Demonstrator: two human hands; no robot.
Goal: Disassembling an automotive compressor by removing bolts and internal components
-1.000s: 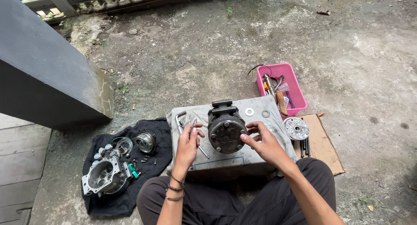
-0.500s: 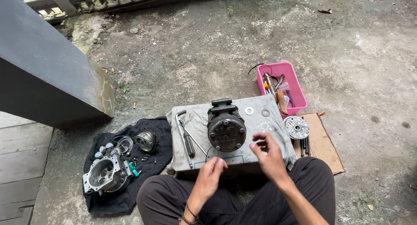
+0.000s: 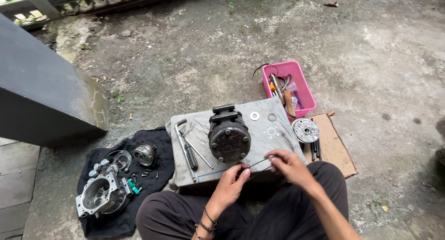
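Seated cross-legged before a low grey worktop (image 3: 278, 142). Left hand (image 3: 230, 182) and right hand (image 3: 288, 166) meeting at the worktop's near edge, fingers of each pinched on a thin wire ring (image 3: 258, 163) stretched between them. At 12 o'clock from the hands, just beyond, a dark compressor body (image 3: 229, 137). At 10 o'clock, a screwdriver (image 3: 188, 152). At 1 o'clock, a pink tray (image 3: 303, 84) of tools. At 9 o'clock, an aluminium housing (image 3: 101, 194) on black cloth (image 3: 157, 168).
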